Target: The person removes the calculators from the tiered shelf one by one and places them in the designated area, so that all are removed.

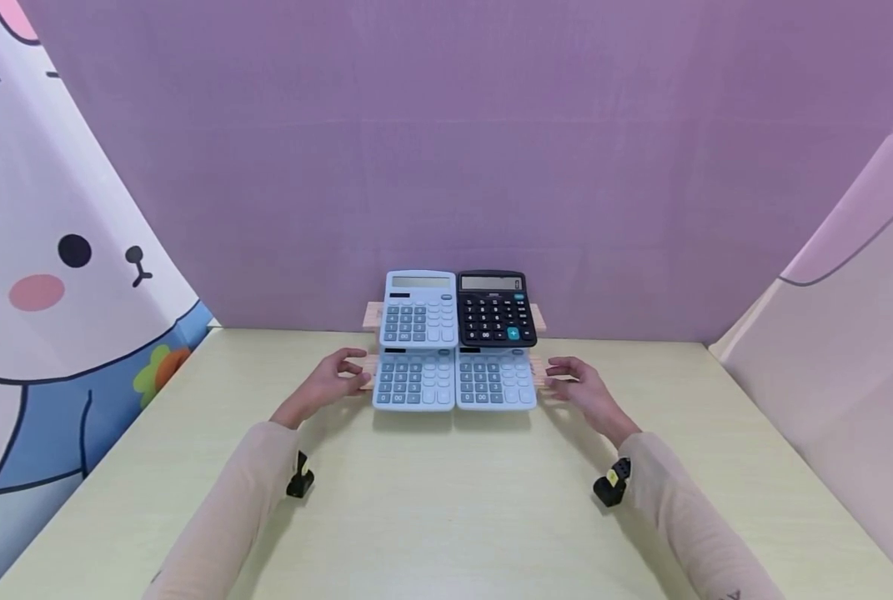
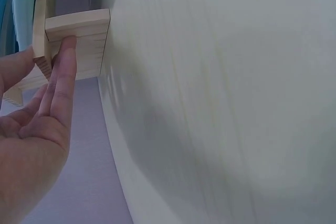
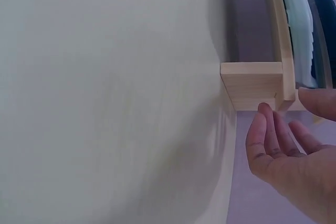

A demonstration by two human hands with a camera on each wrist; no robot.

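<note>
A two-tier wooden rack (image 1: 373, 315) stands at the table's back edge with calculators on it. On its upper tier lie a pale blue calculator (image 1: 419, 310) and a black calculator (image 1: 495, 308), whose display shows 0. Two more pale blue calculators, a left one (image 1: 413, 380) and a right one (image 1: 495, 380), lie on the lower tier, their tops partly hidden. My left hand (image 1: 333, 382) holds the lower board's left end, thumb above and fingers beneath it. At the right end, my right hand (image 1: 583, 390) has loosely bent fingers, fingertips right by the board's end (image 3: 286, 95).
The pale wooden table (image 1: 446, 500) extends in front of the rack. Close behind rises a purple cloth backdrop (image 1: 446, 150). A cartoon-printed cloth (image 1: 78, 350) hangs along the left side and a pale pink one (image 1: 844, 358) along the right.
</note>
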